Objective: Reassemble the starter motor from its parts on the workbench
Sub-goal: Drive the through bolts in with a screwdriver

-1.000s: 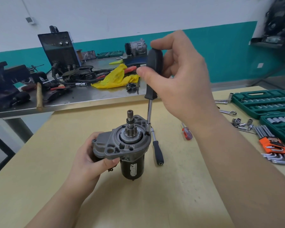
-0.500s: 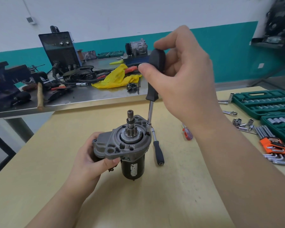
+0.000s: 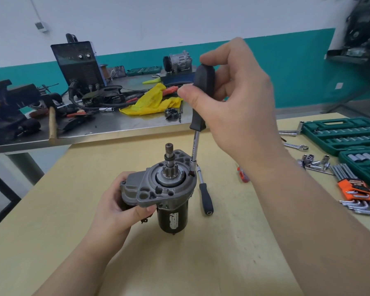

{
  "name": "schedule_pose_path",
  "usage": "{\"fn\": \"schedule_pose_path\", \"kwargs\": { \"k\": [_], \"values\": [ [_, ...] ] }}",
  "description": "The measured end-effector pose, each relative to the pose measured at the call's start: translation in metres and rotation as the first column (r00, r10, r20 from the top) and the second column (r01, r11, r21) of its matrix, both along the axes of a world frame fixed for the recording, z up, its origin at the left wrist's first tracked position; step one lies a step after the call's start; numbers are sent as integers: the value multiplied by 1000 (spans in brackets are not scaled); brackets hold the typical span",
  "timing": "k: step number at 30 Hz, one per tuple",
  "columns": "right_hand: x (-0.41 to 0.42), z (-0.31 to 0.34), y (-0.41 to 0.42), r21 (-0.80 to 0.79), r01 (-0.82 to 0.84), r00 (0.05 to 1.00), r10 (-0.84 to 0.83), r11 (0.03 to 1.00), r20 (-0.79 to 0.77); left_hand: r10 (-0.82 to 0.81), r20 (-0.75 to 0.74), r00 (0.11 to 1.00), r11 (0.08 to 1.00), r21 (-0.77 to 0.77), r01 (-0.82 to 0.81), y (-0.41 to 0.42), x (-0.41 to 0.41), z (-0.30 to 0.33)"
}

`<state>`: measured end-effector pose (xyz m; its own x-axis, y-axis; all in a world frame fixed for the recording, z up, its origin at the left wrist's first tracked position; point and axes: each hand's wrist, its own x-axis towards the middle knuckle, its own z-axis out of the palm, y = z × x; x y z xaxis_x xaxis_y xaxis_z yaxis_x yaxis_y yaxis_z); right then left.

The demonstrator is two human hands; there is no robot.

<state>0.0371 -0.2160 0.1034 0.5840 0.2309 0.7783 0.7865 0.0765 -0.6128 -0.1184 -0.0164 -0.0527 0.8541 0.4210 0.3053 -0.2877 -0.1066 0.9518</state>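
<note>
Two hands at work on one unit. Starter motor (image 3: 166,193) stands upright on the wooden bench (image 3: 51,221), pinion shaft up, black body down, directly below and left of the right hand. Left hand (image 3: 118,208) grips the motor's grey nose housing from the left side: thumb curled under the front flange, fingers wrapped round the back, mostly hidden. Right hand (image 3: 235,99) is raised above the motor, thumb and fingers pinching the black handle of a driver (image 3: 201,99); index finger arched over the handle top. Driver near vertical, slight tilt; its steel shank runs down to the housing's right edge, tip seated at a fastener point there — fastener itself too small to tell. A second black-handled tool (image 3: 205,195) lies flat on the bench just right of the motor, under the right forearm's line. Red-handled screwdriver (image 3: 242,175) lies beneath the right wrist. Right of the right arm: loose sockets (image 3: 314,162), hex key set (image 3: 357,189) in orange holder, green socket cases (image 3: 342,135). Beyond both hands: steel table (image 3: 115,124) w/ yellow rag (image 3: 152,101), misc. gear.
</note>
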Motion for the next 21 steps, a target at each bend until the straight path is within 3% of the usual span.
{"fn": "schedule_pose_path", "kwargs": {
  "k": [2,4,7,9,11,13,14,15,17,19,21],
  "values": [
    [0,3,-1,-15,-206,976,204,979,-71,0,2,1000,1000,5,0,0,0,0],
    [2,4,-3,9,-429,890,425,903,-167,-2,2,1000,1000,8,2,1,0,-1],
    [2,7,-11,15,-551,813,541,834,-214,-4,4,1000,1000,4,4,1,0,-1],
    [1,8,-11,-2,-473,866,465,881,-182,-6,4,1000,1000,8,6,2,0,-2],
    [0,6,-7,-39,-206,975,202,978,-88,-3,2,1000,1000,11,3,2,0,-2],
    [-2,1,-2,-57,47,999,-46,997,16,-1,4,1000,1000,10,0,2,0,-2],
    [-4,1,0,-57,81,996,-79,995,37,0,5,1000,1000,10,0,2,0,-3],
    [-4,1,0,-55,55,998,-53,997,31,-1,6,1000,1000,10,1,3,0,-2],
    [-2,4,-2,-21,-154,985,152,988,-83,0,7,1000,1000,10,0,3,0,-2],
    [1,6,-5,56,-398,891,400,916,-215,-1,4,1000,1000,8,0,3,0,-3],
    [3,7,-9,70,-516,817,514,854,-262,-3,5,1000,1000,5,3,2,0,-2]
  ]
}}
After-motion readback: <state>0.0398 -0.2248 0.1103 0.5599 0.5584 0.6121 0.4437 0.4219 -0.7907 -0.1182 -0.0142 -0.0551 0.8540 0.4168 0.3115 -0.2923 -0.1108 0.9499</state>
